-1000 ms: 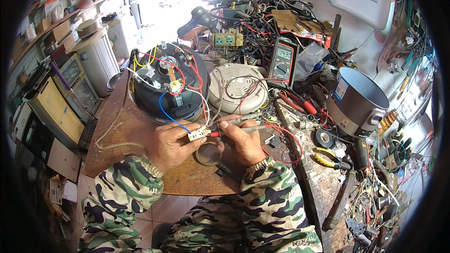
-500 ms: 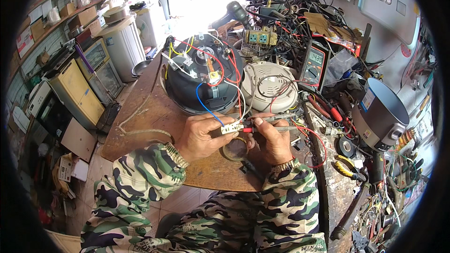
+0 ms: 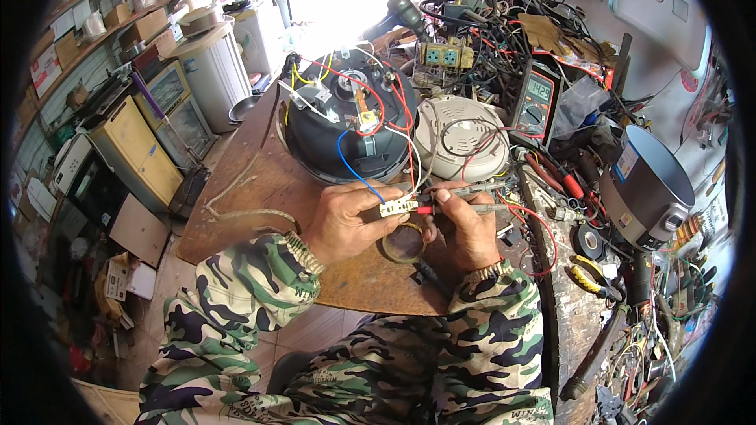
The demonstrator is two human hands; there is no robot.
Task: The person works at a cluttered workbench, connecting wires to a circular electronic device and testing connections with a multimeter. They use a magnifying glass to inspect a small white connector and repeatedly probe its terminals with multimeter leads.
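Observation:
Between the thumb and fingers of my left hand (image 3: 353, 219) is a small white connector block (image 3: 396, 207), with a blue wire (image 3: 351, 164) and white and red wires running to it. My right hand (image 3: 470, 230) pinches two slim test probes (image 3: 482, 207); a red collar shows near one tip, and the tips meet the block's right end. Exactly which contacts they touch is too small to tell. Beyond my hands stands an upturned black appliance body (image 3: 331, 145) with loose wires on top. The multimeter (image 3: 538, 101) at the right has its display lit.
Beside the black body lies a round beige vented cover (image 3: 461, 142). A brown ring-shaped roll (image 3: 404, 244) sits under my hands on the wooden table (image 3: 236, 224). Rightward are yellow-handled pliers (image 3: 594, 277), black tape (image 3: 587, 242), a grey pot-like housing (image 3: 647, 189) and tangled cables (image 3: 488, 39).
The digits on the multimeter's display have changed. The whole view has shifted slightly; both hands keep their grips on the connector block and the probes.

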